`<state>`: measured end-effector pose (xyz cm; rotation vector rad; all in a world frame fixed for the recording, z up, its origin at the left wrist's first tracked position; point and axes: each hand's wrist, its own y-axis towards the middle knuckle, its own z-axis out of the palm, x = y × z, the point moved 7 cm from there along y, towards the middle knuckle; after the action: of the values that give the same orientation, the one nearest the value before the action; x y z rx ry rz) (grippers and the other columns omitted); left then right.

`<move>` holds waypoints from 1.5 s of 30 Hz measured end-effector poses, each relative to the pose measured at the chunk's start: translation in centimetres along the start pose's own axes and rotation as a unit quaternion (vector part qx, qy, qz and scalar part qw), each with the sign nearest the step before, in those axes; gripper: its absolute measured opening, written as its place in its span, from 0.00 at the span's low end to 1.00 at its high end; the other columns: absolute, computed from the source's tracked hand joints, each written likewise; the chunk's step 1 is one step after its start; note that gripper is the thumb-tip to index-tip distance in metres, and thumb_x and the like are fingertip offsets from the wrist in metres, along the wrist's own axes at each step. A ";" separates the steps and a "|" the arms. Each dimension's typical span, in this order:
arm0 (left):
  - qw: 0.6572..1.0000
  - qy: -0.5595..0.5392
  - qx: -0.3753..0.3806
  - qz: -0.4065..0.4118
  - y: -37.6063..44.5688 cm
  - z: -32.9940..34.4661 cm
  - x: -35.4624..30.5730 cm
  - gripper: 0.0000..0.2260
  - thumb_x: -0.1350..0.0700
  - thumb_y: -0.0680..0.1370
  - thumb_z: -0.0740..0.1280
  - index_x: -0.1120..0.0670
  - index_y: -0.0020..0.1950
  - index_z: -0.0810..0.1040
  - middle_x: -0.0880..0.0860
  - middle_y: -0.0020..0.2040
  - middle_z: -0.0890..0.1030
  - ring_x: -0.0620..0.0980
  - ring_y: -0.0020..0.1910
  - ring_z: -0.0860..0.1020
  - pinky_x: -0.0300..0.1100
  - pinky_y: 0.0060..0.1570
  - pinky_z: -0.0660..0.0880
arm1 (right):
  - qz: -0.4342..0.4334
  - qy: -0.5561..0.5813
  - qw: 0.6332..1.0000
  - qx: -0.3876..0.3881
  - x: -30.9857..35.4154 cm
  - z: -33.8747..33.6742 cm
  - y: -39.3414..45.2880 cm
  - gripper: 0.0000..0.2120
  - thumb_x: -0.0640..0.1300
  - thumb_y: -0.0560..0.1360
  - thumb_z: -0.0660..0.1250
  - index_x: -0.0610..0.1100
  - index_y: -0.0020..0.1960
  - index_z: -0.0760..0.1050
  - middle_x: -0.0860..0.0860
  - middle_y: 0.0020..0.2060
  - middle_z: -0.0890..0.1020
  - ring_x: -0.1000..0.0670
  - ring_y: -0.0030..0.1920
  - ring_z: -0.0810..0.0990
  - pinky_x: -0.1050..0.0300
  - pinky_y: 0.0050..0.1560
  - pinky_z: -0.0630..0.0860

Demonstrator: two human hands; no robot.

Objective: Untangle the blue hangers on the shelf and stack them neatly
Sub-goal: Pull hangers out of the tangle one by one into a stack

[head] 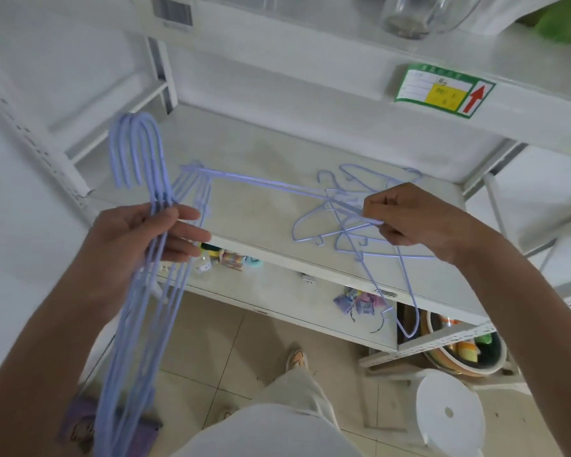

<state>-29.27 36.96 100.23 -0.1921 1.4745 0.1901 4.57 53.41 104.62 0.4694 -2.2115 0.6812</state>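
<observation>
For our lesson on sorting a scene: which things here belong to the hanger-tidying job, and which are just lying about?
Part of the job:
- bundle of hangers, gripped by the left hand
- tangle on the shelf
- one hanger pinched by the right hand

Just lying about:
- jar on the shelf above
- label
- stool
- packets on the lower shelf

At frame left, your left hand (152,239) grips a bundle of hangers (142,291) in front of the shelf (261,179). At right of centre, your right hand (409,216) pinches one wire of the tangled hangers (340,209) lying on that shelf.
</observation>
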 end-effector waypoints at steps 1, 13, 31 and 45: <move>1.000 0.002 -0.010 0.004 -0.6 -0.9 -0.2 0.12 0.53 0.84 0.63 0.55 0.56 0.87 0.59 0.48 0.89 0.55 0.42 0.88 0.40 0.41 0.84 | -0.001 0.010 1.000 0.001 0.5 0.3 0.2 0.22 0.41 0.81 0.63 0.48 0.30 0.60 0.53 0.25 0.60 0.52 0.24 0.58 0.64 0.27 0.57; 0.988 0.013 -0.154 -0.001 -5.5 -9.1 0.1 0.13 0.57 0.86 0.59 0.55 0.55 0.84 0.53 0.45 0.90 0.49 0.39 0.88 0.38 0.40 0.84 | 0.016 -0.003 0.997 0.080 3.0 4.9 2.7 0.20 0.38 0.79 0.64 0.47 0.32 0.60 0.50 0.26 0.57 0.51 0.24 0.58 0.57 0.30 0.50; 0.983 -0.066 -0.073 -0.158 -6.0 5.9 12.7 0.10 0.59 0.86 0.61 0.64 0.55 0.78 0.59 0.43 0.89 0.58 0.35 0.88 0.47 0.35 0.85 | 0.059 0.072 0.988 0.121 5.5 19.2 3.4 0.19 0.49 0.75 0.70 0.46 0.29 0.68 0.53 0.20 0.64 0.50 0.19 0.65 0.64 0.23 0.58; 0.932 -0.230 -0.008 -0.280 -6.4 8.6 16.0 0.09 0.60 0.81 0.69 0.65 0.57 0.83 0.58 0.42 0.86 0.54 0.41 0.87 0.43 0.44 0.84 | 0.170 0.276 0.945 -0.048 -5.6 25.2 -3.5 0.13 0.48 0.84 0.61 0.43 0.44 0.75 0.48 0.33 0.78 0.52 0.30 0.78 0.60 0.29 0.70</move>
<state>-17.99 33.02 85.07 -0.5352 0.9044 -0.2078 -4.15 36.11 87.23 -0.1536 -1.7848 0.7670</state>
